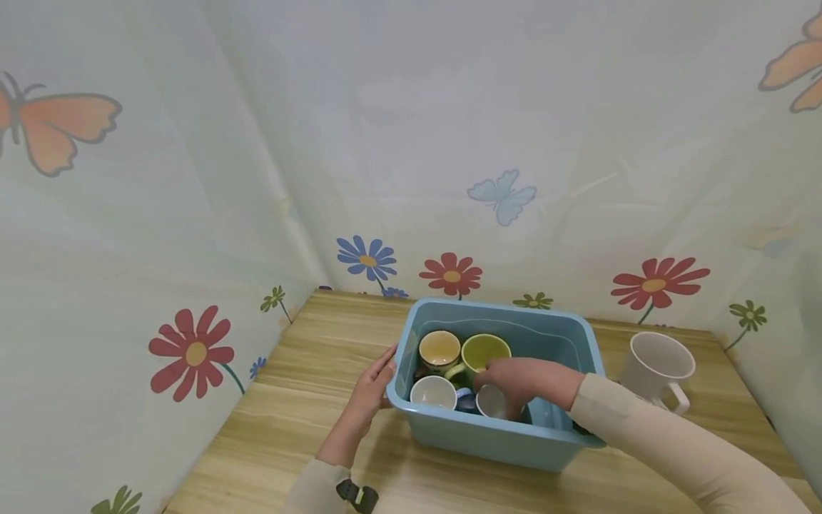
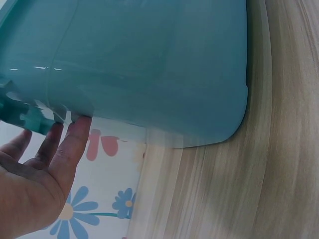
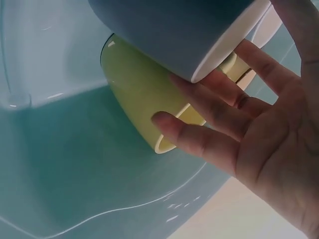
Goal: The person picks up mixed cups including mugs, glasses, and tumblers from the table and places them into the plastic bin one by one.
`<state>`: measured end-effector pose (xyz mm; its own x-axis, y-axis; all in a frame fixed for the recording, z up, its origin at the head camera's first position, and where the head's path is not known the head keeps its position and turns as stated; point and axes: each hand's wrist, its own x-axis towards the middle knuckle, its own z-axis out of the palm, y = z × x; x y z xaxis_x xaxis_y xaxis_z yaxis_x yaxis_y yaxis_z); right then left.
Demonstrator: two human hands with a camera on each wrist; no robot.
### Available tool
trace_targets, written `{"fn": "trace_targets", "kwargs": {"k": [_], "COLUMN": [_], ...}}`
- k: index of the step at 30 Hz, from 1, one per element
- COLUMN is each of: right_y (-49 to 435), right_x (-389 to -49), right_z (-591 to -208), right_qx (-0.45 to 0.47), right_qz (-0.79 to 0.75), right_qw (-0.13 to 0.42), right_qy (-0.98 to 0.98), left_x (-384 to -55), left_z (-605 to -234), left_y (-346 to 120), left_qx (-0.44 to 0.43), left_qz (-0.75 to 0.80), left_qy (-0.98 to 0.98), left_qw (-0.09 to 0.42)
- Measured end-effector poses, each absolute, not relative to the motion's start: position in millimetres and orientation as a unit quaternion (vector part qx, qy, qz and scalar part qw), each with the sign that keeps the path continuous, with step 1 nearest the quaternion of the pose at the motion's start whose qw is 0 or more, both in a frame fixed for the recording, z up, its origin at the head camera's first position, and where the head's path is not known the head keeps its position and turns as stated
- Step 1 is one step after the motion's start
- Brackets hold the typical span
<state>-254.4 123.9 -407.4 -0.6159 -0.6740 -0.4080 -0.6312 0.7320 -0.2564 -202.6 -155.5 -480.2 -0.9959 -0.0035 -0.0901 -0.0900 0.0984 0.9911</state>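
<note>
My left hand [image 1: 371, 389] rests against the left end of a blue plastic bin [image 1: 488, 437], its fairly straight fingers [image 2: 70, 152] touching the outer wall near the rim. Inside the bin, my right hand [image 1: 516, 382] holds a blue mug [image 3: 172, 32] with a white interior by its rim; the palm partly hides it in the head view. Beside that mug stands a green mug [image 1: 486, 351], close to my right fingertips. A mug with a yellowish interior [image 1: 439, 348] and a white-lined mug [image 1: 433, 392] stand along the bin's left side.
A large white mug [image 1: 658, 364] stands on the wooden table [image 1: 321, 343] right of the bin, near my right forearm. Behind and on both sides hang white sheets [image 1: 411, 143] printed with flowers and butterflies.
</note>
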Motion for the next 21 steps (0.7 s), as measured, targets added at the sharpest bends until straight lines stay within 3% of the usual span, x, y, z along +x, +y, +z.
{"fn": "trace_targets", "kwargs": {"k": [21], "right_y": [120], "right_x": [-253], "right_z": [-423], "right_qx": [-0.376], "right_qz": [0.004], "right_qw": [0.244], "right_qy": [0.894], "left_x": [-202], "left_z": [-482], "left_y": [-155], "left_qx": [-0.031], "left_qz": [0.671], "left_qy": [0.74], "left_qw": [0.033]}}
